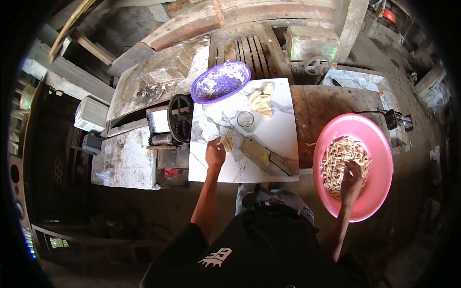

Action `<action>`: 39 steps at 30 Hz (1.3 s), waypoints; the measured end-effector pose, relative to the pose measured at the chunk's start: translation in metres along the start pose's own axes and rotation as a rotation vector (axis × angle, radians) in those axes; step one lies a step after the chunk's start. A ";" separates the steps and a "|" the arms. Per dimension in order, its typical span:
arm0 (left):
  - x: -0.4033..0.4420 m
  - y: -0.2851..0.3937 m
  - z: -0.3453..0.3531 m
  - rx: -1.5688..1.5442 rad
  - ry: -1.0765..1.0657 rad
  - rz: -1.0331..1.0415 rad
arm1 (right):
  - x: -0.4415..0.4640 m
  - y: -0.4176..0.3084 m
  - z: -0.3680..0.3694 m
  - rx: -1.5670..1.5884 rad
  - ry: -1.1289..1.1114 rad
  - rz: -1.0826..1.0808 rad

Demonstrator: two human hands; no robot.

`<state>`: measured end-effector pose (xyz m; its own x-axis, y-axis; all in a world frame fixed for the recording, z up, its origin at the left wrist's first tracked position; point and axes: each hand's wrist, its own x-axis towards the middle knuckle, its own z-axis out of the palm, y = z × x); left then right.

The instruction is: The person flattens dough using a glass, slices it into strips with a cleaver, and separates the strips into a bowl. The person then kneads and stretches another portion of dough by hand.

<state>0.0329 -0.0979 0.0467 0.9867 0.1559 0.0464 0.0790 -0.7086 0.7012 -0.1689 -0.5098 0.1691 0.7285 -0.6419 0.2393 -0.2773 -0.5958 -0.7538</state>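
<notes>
My left hand (215,154) is closed on a small flat bundle of pale dough strips (228,142), held over the marble-patterned board. Right of it on that board lie a flat greenish-brown cutting board (255,152) and a knife-like blade (282,164). A clear glass (246,121) and a heap of folded dough pieces (262,101) are farther back. On the right, my right hand (352,179) reaches into a pink basin (383,165), its fingers curled down over many dough strips (342,153). Its fingertips are partly hidden, and what they grip cannot be made out.
A purple basin (221,82) with white residue stands at the back left of the marble-patterned board (206,168). Left of the board is a machine with a dark handwheel (180,118). A ridged metal roller (399,120) sits beyond the pink basin.
</notes>
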 end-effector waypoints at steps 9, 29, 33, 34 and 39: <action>0.023 -0.037 0.003 0.332 -0.087 0.068 | -0.004 0.012 -0.009 -0.076 -0.009 0.036; -0.011 0.001 -0.011 -0.496 -0.101 0.000 | -0.018 0.002 0.002 0.119 -0.142 -0.047; -0.055 0.058 -0.010 -0.681 -0.309 0.102 | -0.025 -0.031 0.016 0.222 -0.295 0.012; -0.067 0.074 -0.004 -0.754 -0.369 0.098 | -0.027 -0.047 0.021 0.227 -0.325 0.024; -0.125 0.150 0.014 -0.664 -0.687 0.141 | -0.036 -0.075 0.040 0.280 -0.519 -0.112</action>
<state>-0.0764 -0.2330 0.1364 0.8657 -0.4867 -0.1170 0.0647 -0.1231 0.9903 -0.1497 -0.4228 0.1925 0.9740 -0.2209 0.0494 -0.0570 -0.4506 -0.8909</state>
